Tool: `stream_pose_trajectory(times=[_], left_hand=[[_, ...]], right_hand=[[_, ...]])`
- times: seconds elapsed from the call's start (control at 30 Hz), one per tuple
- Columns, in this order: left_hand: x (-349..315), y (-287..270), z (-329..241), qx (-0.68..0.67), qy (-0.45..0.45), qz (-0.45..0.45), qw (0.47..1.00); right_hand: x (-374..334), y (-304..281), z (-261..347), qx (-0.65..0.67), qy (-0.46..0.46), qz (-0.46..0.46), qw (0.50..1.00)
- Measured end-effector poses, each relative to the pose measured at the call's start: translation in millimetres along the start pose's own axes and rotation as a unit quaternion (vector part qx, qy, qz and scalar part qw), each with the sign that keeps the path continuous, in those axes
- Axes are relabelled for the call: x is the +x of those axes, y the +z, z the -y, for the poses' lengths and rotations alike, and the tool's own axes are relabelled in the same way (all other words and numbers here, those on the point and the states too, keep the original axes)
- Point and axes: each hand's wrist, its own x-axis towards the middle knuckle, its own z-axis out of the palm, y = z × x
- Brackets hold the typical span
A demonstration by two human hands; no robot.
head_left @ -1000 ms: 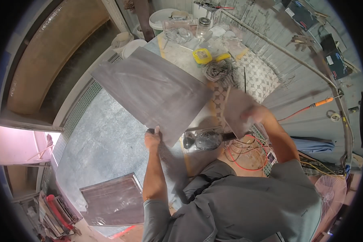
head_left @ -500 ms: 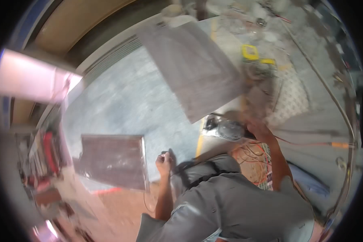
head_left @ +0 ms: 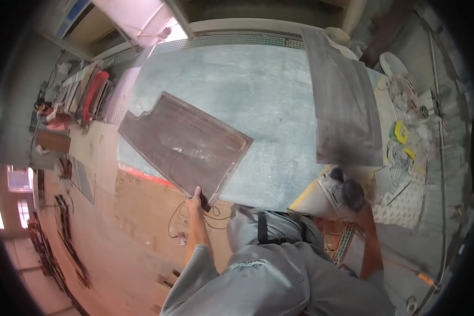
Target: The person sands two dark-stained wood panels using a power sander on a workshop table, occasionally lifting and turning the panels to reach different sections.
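One view: the head camera, looking down over the person's grey-clad body at a worktop.
Left grip: the left hand (head_left: 195, 198) is closed on the near corner of a dark brown panel (head_left: 187, 143), fingers wrapped over its edge.
Dark brown panel: a flat board with a notched far-left corner; it runs up and to the left from the left grip and lies partly over the near-left part of the worktop (head_left: 231, 84), its near corner past the worktop's edge.
Right grip: the right hand (head_left: 359, 206) rests at a black-and-grey power sander (head_left: 342, 190); the fingers are blurred and partly hidden, so I cannot tell how tightly it closes on the tool.
Power sander: at the right grip, on the near-right corner of the worktop, just below the grey panel.
Grey panel: a long grey board (head_left: 345, 105) lying on the worktop beyond the right grip, its long side running away from the person.
Worktop: a broad blue-grey speckled surface between and beyond both grips.
Right of the right grip: a yellow tape measure (head_left: 401, 131), a coiled cable (head_left: 400, 163) and a white round dish (head_left: 392, 64) among small clutter.
Below the left grip: a thin cable (head_left: 179, 221) looping on the reddish floor (head_left: 137, 221).
Far left of the left grip: boards leaning in stacks (head_left: 89, 92).
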Motion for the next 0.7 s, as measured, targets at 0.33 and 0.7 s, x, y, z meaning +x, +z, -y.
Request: stream_pose_trajectory(times=[0.33,0.7], left_hand=[[-30,17,10,0.15,-0.064,0.302,0.939],[113,-103,-116,-0.051,0.255,0.244,0.934]], right_hand=[[-74,155,120,0.037,-0.029,-0.009,0.999],[35,446,349,-0.081,-0.243,0.167,0.952]])
